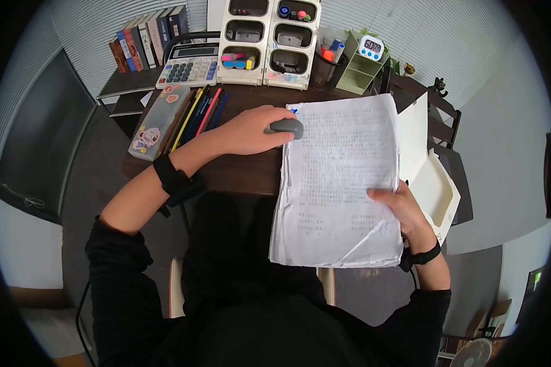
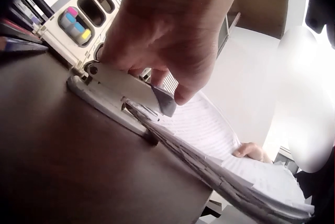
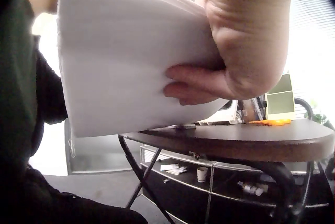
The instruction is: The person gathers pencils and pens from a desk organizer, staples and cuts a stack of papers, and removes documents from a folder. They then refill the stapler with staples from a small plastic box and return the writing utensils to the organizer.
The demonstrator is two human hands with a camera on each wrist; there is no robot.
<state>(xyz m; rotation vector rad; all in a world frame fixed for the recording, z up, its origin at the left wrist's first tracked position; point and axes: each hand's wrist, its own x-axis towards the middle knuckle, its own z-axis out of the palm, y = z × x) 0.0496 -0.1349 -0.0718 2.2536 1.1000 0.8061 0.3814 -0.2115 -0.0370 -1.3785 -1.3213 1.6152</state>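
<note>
A thick stack of printed sheets (image 1: 343, 156) lies partly over the desk, its near half jutting past the front edge. At its upper left corner, my left hand (image 1: 257, 129) grips a grey-topped stapler (image 1: 287, 126). From the left wrist view, the stapler (image 2: 123, 90) rests on the desk with the stack's corner between its arm and base. My right hand (image 1: 405, 211) holds the stack's right edge, thumb on top. Beneath the sheets (image 3: 120, 62), fingers of the right hand (image 3: 204, 82) support the underside in the right wrist view.
Left on the desk (image 1: 242, 171) are a pencil case (image 1: 159, 122), several pencils (image 1: 196, 119) and a calculator (image 1: 188, 67). Behind stand a white organizer (image 1: 266, 46), a pen cup (image 1: 329, 67) and a timer (image 1: 371, 48). An open white box (image 1: 434, 189) sits right of the stack.
</note>
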